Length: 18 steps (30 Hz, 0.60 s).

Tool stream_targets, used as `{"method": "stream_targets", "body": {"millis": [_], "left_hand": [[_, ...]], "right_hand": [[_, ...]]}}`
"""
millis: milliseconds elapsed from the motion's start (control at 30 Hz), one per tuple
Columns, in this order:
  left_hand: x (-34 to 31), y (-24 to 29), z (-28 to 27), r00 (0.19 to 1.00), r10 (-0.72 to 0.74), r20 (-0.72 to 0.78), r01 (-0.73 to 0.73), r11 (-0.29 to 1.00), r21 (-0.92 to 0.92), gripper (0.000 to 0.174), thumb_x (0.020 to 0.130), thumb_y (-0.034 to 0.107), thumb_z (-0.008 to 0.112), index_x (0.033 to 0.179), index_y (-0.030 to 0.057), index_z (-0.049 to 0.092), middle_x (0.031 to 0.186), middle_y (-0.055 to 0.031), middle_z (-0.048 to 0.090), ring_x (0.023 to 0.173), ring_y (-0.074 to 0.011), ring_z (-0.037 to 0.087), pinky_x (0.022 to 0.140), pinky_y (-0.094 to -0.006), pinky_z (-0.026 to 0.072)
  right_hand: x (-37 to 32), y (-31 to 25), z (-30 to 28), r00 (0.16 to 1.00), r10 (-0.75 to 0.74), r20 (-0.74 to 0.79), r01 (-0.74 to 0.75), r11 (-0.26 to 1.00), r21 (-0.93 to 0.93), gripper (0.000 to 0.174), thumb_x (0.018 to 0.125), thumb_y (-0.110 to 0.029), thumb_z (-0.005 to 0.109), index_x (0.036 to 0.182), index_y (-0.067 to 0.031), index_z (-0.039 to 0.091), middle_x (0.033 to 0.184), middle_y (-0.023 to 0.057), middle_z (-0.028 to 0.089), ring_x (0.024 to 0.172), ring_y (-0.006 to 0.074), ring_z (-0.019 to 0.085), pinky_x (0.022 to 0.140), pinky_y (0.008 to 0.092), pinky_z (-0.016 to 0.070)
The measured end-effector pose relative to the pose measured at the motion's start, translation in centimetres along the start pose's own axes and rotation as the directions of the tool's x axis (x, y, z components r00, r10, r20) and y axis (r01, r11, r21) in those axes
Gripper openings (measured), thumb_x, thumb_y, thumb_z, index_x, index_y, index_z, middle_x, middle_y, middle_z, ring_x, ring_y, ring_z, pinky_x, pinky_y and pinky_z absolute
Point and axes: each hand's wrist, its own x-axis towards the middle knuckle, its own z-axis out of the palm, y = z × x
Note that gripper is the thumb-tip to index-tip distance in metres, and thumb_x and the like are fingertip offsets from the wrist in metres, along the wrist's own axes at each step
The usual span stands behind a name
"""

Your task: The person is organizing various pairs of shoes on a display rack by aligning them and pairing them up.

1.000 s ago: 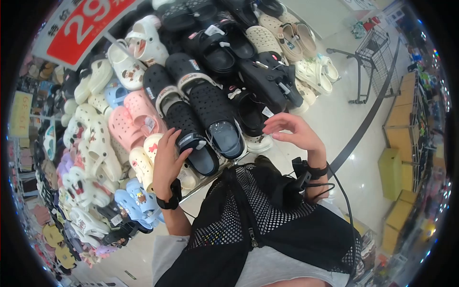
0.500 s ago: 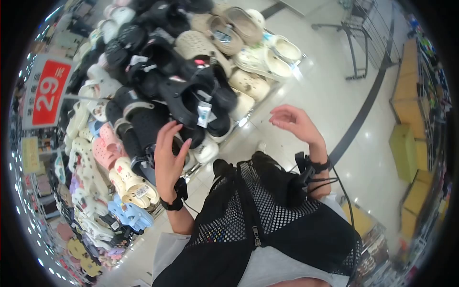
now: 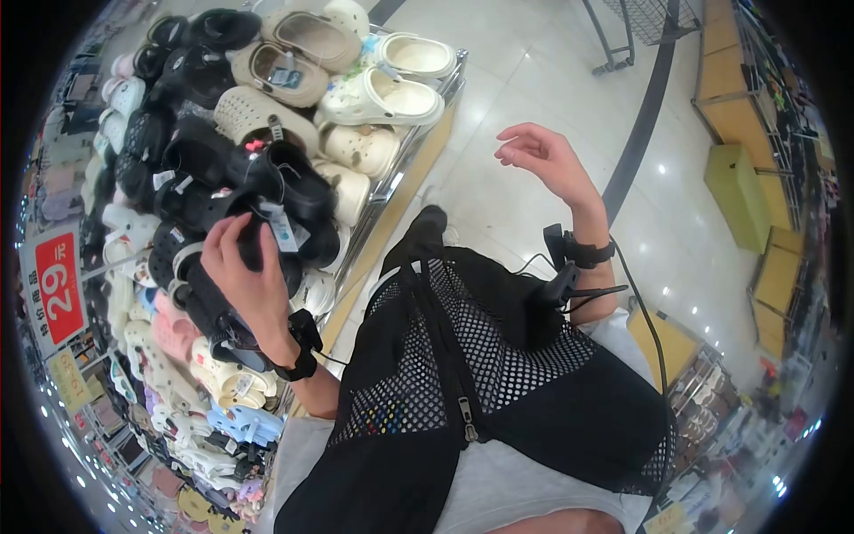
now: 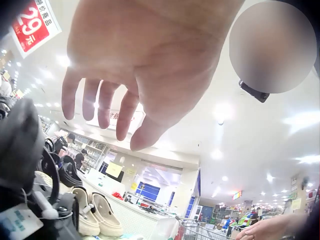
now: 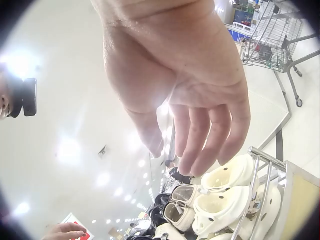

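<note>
My left hand (image 3: 245, 276) hovers over the heap of clogs on the display stand, and in the head view it overlaps black clogs (image 3: 302, 182) with a white tag. The left wrist view shows its fingers (image 4: 105, 102) spread and relaxed, holding nothing. Over the floor, to the right of the stand, my right hand (image 3: 551, 165) hangs loosely bent with nothing in it. White clogs (image 3: 382, 96) and beige clogs (image 3: 285, 76) lie at the stand's far corner. From the right wrist, the white clogs (image 5: 220, 205) appear below that hand's fingertips.
A metal rail (image 3: 405, 151) edges the stand. The red 29 price sign (image 3: 55, 283) stands at the left, near pink clogs (image 3: 173, 329) and blue clogs (image 3: 245, 425). A shopping cart (image 3: 654, 20) is at the back; shelves and a green box (image 3: 737, 198) line the right.
The view has moved along the stand, so the black slides and price sign now sit lower left and the beige and white clogs nearer. Both hands are higher in view, the left also further left.
</note>
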Motion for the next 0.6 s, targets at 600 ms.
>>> {"method": "stream_targets", "body": {"millis": [600], "left_hand": [[14.8,3.9,15.9,0.991,-0.126,0.050,0.132,0.976,-0.175,0.034,0.087,0.009,0.078,0.119,0.0047,0.068,0.128,-0.0142,0.063,0.118,-0.0354,0.061,0.099,-0.0432,0.0505]], "right_hand": [[19.4,-7.3,-12.2,0.992,0.075,0.097,-0.055,0.980,-0.189,0.028,0.101,-0.009,0.069,0.126,0.0016,0.065,0.105,0.0114,0.075,0.097,0.0187,0.070,0.089,0.0321,0.0542]]}}
